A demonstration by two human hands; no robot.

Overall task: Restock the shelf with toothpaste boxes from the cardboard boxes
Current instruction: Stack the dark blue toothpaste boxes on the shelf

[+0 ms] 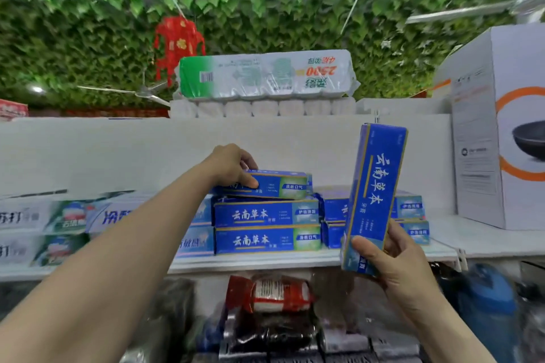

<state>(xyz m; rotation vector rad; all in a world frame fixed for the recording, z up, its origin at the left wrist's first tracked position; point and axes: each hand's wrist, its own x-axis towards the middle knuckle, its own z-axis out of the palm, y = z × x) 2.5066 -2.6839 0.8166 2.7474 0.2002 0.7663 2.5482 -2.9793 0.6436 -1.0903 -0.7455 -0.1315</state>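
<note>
My left hand [233, 166] grips the left end of a blue toothpaste box [277, 184] lying on top of a stack of blue toothpaste boxes [267, 225] on the white shelf [295, 262]. My right hand [398, 262] holds a second blue toothpaste box [374, 188] upright by its lower end, in front of another, lower stack of blue boxes [410, 215] to the right. No cardboard box is in view.
White and green toothpaste boxes [59, 224] fill the shelf's left part. A large white carton with a pan picture [501, 127] stands at the right. Toilet-roll packs [265, 76] sit on top of the shelf unit. Red and dark packets [271, 298] lie on the shelf below.
</note>
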